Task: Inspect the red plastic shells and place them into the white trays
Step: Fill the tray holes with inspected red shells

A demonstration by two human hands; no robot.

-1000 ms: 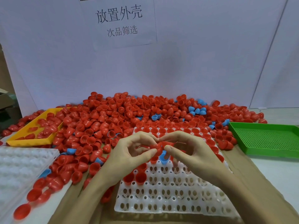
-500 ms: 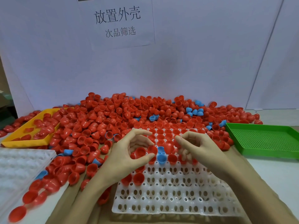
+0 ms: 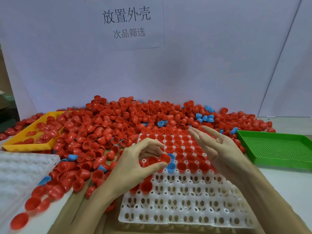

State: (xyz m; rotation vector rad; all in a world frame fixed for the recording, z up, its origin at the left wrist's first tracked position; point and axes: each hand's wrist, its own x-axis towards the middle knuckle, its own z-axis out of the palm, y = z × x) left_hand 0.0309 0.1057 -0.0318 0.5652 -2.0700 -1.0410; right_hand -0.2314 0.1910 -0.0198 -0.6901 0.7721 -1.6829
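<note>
**Left hand pinching a red shell over the white tray, right hand spread above it**

I take the white tray in the middle as my landmark. Its far rows are filled with red shells sitting open side up, its near rows are bare sockets, and two more red shells sit alone near its left edge.

My left hand is over the tray's left part, thumb and fingers curled and pinching a red shell at the boundary between the filled and bare rows. Just right of that shell, touching it as far as I can tell, two blue shells sit among the red ones in the tray.

My right hand hangs over the tray's right part with fingers straight and spread, pointing toward the far rows, holding nothing.

Behind and left of the tray lies the big pile of red shells, with a few blue ones scattered in it. A yellow tray holding some red shells sits far left of the white tray, a second white tray lies at its near left, and a green perforated tray lies to its right. A paper sign with Chinese characters hangs on the wall behind.
</note>
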